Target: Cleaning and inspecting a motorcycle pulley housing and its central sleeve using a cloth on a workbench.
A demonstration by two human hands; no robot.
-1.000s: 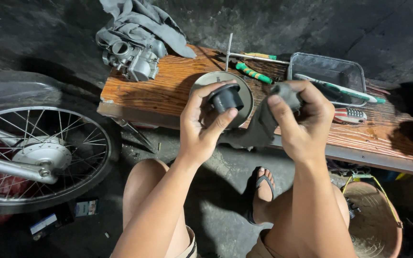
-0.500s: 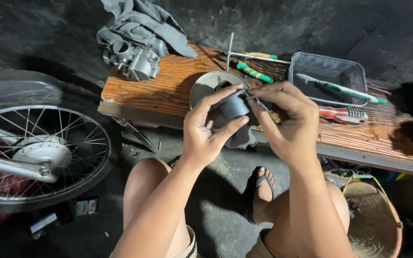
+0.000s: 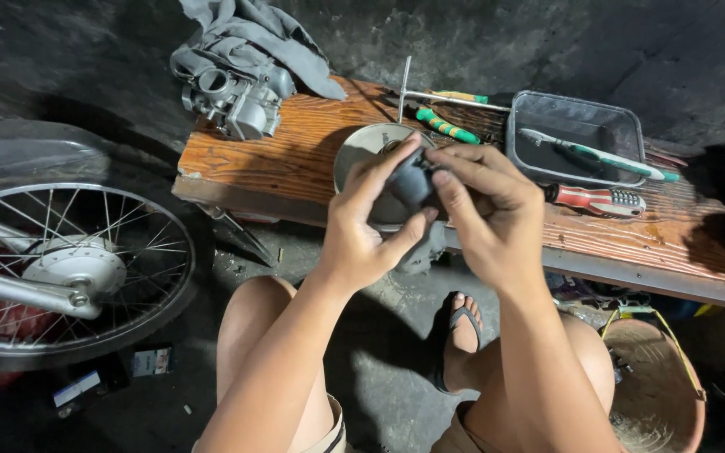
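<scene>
Since a second ago the two hands have come together: the right hand [image 3: 488, 214], which then held a grey rag apart from the part, now presses against the small dark round rubber part [image 3: 413, 180], and the left hand [image 3: 362, 222] has closed more tightly on it. The left thumb and fingers pinch the part from the left and below; the right fingers curl over it from the right, with the grey rag [image 3: 421, 252] hanging crumpled beneath both palms. The part is held in the air just above the front edge of the worn wooden plank bench [image 3: 295, 151].

Behind the hands a shallow round metal bowl [image 3: 362, 147] sits on the bench, largely hidden by the fingers, so its contents cannot be told. To the right a dark rectangular plastic tray [image 3: 539, 138] holds a green-and-white toothbrush [image 3: 597, 155] lying slantwise, its handle overhanging the tray's rim. A red-handled screwdriver [image 3: 593, 200] lies just in front of the tray, and a green-handled screwdriver [image 3: 446, 126] lies between bowl and tray. At the bench's left end a grey metal carburettor [image 3: 232, 101] rests against a bundled grey cloth [image 3: 245, 38]. A spoked motorcycle wheel [image 3: 69, 268] stands at the left, and a brown woven basket [image 3: 656, 386] at lower right.
</scene>
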